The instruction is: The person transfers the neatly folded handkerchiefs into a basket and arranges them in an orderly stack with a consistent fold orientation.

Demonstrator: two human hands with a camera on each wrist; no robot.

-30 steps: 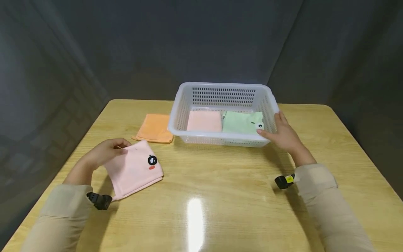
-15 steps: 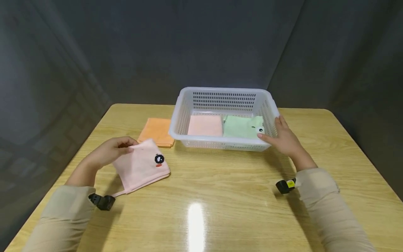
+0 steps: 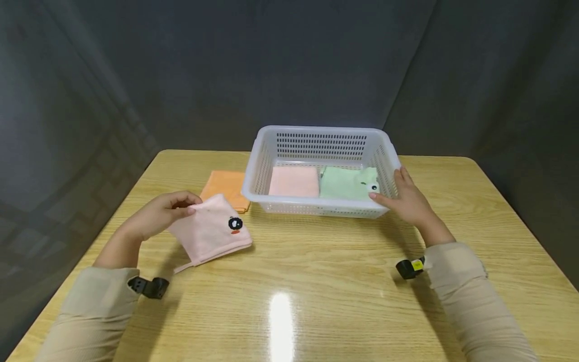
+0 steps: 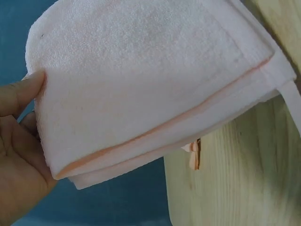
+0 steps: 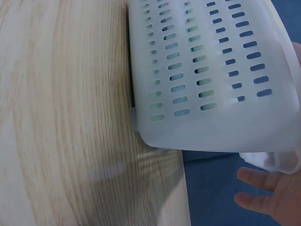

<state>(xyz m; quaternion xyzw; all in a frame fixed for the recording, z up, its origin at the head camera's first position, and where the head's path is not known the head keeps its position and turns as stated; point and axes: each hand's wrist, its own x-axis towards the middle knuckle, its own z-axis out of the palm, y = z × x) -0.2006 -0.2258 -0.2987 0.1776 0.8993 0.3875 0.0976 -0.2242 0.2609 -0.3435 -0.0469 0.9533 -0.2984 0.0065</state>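
My left hand [image 3: 156, 215] pinches a folded pink hand towel [image 3: 210, 229] by its upper left edge. The towel has an embroidered eye and a hanging loop; it is tilted and raised off the table. In the left wrist view, the thumb lies over the edge of the towel [image 4: 136, 80] and the other fingers are partly hidden behind it. My right hand [image 3: 409, 201] rests on the right front corner of a white plastic basket [image 3: 321, 131], thumb over the rim. Two straight fingers [image 5: 256, 179] show past the basket wall [image 5: 211, 127] in the right wrist view.
Inside the basket lie a folded pink towel [image 3: 295, 182] and a green towel [image 3: 346, 183] with a round eye, side by side. An orange towel [image 3: 226, 186] is on the wooden table [image 3: 334, 271], left of the basket. Dark curtains [image 3: 316, 60] surround the table.
My left hand has carried the pink towel a little right and away from me, lifting it, so its loop now hangs free. My right hand stays at the basket corner.
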